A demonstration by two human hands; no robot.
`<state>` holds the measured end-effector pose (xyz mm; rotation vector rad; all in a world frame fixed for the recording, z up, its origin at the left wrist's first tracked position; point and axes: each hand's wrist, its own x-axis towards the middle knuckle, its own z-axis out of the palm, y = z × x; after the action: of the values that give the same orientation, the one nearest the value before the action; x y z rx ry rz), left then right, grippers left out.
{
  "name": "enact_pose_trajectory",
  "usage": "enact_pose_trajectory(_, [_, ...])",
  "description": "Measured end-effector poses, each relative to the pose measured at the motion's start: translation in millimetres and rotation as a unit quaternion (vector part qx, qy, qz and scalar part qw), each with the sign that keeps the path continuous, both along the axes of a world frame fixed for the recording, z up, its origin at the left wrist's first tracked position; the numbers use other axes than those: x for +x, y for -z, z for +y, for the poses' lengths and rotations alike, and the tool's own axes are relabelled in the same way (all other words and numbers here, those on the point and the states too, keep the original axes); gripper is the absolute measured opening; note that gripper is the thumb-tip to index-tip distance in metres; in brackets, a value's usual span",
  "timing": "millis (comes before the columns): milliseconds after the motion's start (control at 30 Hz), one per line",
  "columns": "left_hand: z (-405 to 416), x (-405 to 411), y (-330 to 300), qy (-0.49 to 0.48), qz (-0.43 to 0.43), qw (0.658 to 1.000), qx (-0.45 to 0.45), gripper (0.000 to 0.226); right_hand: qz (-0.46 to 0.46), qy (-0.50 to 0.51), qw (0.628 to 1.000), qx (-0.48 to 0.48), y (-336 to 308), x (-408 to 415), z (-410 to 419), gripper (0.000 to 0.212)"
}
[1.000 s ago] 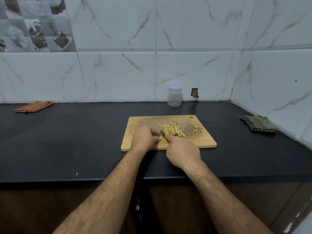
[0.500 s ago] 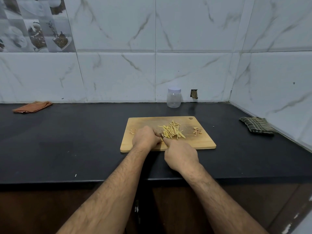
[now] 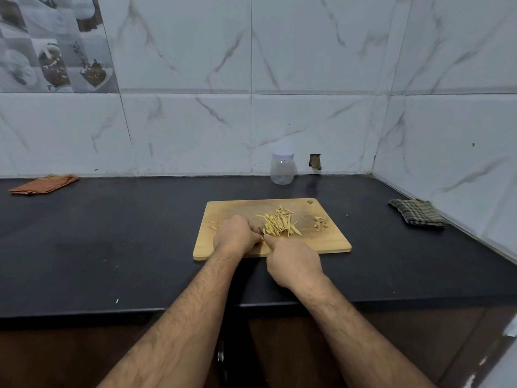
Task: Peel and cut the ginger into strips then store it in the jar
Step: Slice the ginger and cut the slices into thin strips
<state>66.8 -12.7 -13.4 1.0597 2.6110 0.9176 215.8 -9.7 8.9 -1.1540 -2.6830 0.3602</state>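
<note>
A wooden cutting board [image 3: 330,242] lies on the black counter. A heap of yellow ginger strips [image 3: 279,224] sits near its middle. My left hand [image 3: 233,236] is curled over a ginger piece that its fingers hide almost fully. My right hand [image 3: 293,261] grips a knife; only a short dark bit of the knife [image 3: 261,231] shows between the two hands, at the heap's left edge. Small piles of brown peel [image 3: 320,222] lie on the board's right, and more peel [image 3: 214,224] on its left. A clear plastic jar with a white lid [image 3: 282,168] stands behind the board by the wall.
An orange cloth [image 3: 44,184] lies at the far left of the counter by the wall. A green checked cloth [image 3: 416,212] lies at the right, close to the side wall. The counter's front edge [image 3: 112,312] runs under my forearms.
The knife tip, raised above the strips a second ago, has come down between my hands. My right hand has moved a little toward the left hand. The camera has shifted slightly.
</note>
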Motion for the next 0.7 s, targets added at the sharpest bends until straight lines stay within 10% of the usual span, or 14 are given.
enact_pose_trajectory(700, [-6,6,-6,-0.012,-0.016,1.0,-0.004,0.024,-0.002,0.007,1.0,-0.008,0,17,-5,0.059])
